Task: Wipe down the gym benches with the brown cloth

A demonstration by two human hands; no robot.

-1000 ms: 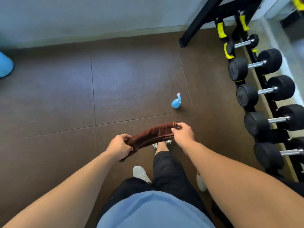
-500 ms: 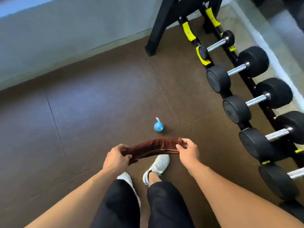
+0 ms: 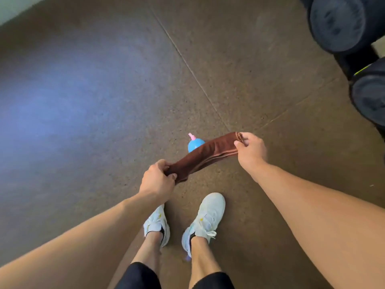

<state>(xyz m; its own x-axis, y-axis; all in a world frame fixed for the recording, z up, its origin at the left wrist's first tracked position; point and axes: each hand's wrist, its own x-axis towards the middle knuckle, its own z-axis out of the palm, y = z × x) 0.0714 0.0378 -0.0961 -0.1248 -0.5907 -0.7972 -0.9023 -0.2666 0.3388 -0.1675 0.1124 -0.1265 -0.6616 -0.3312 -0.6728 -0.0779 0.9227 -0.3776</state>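
The brown cloth (image 3: 208,156) is bunched into a long roll and stretched between both hands above the floor. My left hand (image 3: 157,181) grips its lower left end. My right hand (image 3: 251,152) pinches its upper right end. No gym bench is in view. A small blue spray bottle (image 3: 194,144) with a pink nozzle stands on the floor just behind the cloth, partly hidden by it.
Brown rubber floor tiles (image 3: 104,101) fill the view. Black dumbbells (image 3: 341,24) on a rack sit at the upper right edge. My two white shoes (image 3: 206,217) stand on the floor below the hands. A pale wall base shows at the top left corner.
The view has tilted down and moved closer to the spray bottle and dumbbell rack. Both hands still hold the cloth, with the right end now raised higher than the left.
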